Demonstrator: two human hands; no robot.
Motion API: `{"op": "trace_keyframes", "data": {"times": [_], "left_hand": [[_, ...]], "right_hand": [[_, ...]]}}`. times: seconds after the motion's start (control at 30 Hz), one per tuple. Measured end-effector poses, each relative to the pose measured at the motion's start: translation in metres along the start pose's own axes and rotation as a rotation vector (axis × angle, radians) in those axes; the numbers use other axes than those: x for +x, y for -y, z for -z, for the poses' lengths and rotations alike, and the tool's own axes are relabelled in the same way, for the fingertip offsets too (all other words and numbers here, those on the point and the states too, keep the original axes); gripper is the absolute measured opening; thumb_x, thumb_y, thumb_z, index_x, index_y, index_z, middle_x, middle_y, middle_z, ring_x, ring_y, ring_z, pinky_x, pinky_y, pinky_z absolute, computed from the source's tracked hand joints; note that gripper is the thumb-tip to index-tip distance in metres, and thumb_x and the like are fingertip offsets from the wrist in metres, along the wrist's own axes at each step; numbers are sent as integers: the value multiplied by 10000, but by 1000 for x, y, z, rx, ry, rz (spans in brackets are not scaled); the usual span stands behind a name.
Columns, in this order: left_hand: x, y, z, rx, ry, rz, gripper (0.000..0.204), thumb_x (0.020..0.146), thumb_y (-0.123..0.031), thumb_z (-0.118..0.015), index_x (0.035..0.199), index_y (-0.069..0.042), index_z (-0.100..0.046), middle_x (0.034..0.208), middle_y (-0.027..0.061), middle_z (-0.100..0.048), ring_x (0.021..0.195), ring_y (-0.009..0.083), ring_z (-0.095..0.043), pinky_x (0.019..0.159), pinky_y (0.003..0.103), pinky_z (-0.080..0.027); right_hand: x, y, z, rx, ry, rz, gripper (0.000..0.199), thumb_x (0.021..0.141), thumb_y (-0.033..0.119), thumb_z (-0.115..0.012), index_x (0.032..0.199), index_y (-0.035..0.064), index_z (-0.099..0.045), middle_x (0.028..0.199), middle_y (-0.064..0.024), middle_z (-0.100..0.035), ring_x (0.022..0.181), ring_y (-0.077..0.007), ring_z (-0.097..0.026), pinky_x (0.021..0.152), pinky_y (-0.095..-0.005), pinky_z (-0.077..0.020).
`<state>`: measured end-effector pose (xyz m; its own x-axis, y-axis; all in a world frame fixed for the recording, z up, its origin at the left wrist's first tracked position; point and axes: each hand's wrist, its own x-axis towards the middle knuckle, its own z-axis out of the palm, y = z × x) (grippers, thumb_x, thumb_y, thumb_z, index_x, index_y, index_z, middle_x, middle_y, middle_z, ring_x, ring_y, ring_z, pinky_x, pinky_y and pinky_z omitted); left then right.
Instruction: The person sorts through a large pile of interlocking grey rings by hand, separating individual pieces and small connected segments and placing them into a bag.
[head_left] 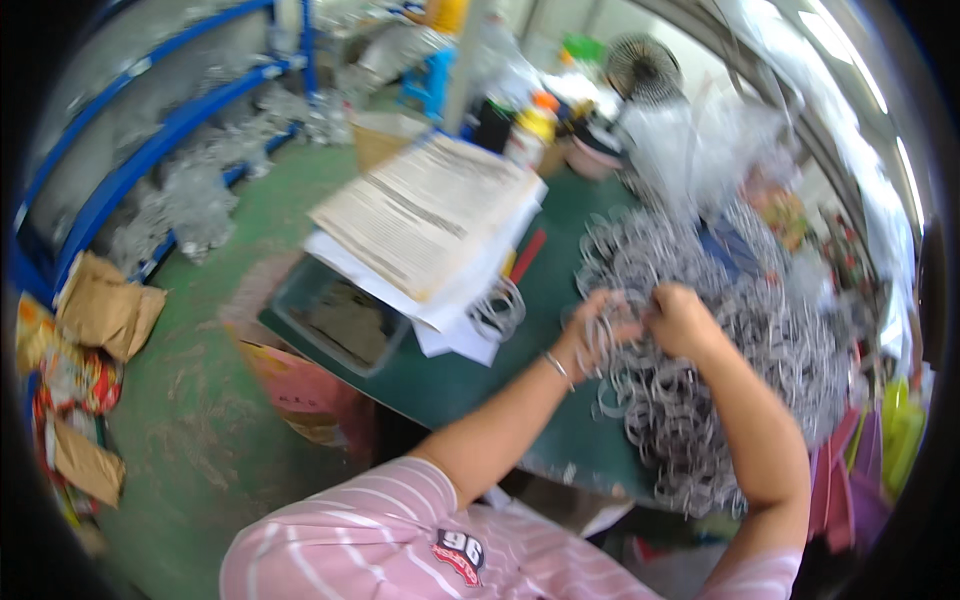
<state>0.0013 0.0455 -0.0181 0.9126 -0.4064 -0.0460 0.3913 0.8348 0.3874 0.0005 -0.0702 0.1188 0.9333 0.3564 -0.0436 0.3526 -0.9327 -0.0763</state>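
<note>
Gripping thin grey rings [690, 400] near worktop [450, 380] right edge: both hands, left hand [598, 325] and right hand [680, 318], clenched on loops; light, springy, tangle-prone.

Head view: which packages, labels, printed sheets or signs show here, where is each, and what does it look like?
Printed sheets: white stack with dark text lines, on the green table's left end, left of both hands.
Brown bags: crumpled paper, on the floor at far left.
Colourful wrappers: red and yellow, just below the brown bags.
Bottle: yellow-white with orange cap, at the table's far end.
Pink box: on the floor beside the table, label blurred.
</note>
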Motion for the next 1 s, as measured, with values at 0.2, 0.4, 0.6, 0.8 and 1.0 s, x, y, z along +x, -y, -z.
{"op": "trace_keyframes", "data": {"times": [0.2, 0.4, 0.6, 0.8, 1.0], "left_hand": [[-10, -19, 2, -44, 270, -96, 337, 915, -298, -538, 1161, -72, -493, 1105, 160, -617, 1013, 289, -618, 572, 281, -548], [-7, -17, 11, 140, 39, -164, 252, 887, -181, -594, 1092, -50, -530, 1009, 136, -642, 841, 202, -664, 466, 205, -503], [-11, 18, -7, 388, 151, -155, 493, 821, -125, -634, 1255, 27, -459, 1194, 147, -563, 988, 243, -613, 515, 188, -467], [-9, 28, -13, 353, 45, -16, 353, 810, -119, -574, 1134, 18, -550, 987, 78, -628, 904, 169, -627, 502, 189, -405], [-2, 31, 12, 90, 15, 68, 279, 715, -22, -591, 994, -20, -605, 965, 100, -643, 867, 208, -635, 806, 365, -529]], "right_hand": [[6, -22, 46, 358, -15, -233, 278, 893, 257, -561, 848, -16, -591, 795, -122, -634, 635, -172, -575, 531, -322, -445], [8, -41, 44, 1088, -217, -538, 194, 960, 214, -462, 1052, 44, -476, 937, -104, -569, 799, -229, -641, 698, -351, -540], [24, -25, 14, 978, 38, -475, 180, 930, 187, -518, 966, 11, -529, 841, -74, -561, 741, -209, -629, 625, -330, -519], [38, -20, -16, 814, 267, -489, 185, 863, 77, -571, 946, -82, -526, 841, -144, -580, 670, -237, -638, 536, -350, -593], [42, -21, -58, -65, 475, -175, 265, 764, 223, -665, 933, 19, -670, 845, -145, -670, 682, -248, -657, 598, -330, -532]]}}
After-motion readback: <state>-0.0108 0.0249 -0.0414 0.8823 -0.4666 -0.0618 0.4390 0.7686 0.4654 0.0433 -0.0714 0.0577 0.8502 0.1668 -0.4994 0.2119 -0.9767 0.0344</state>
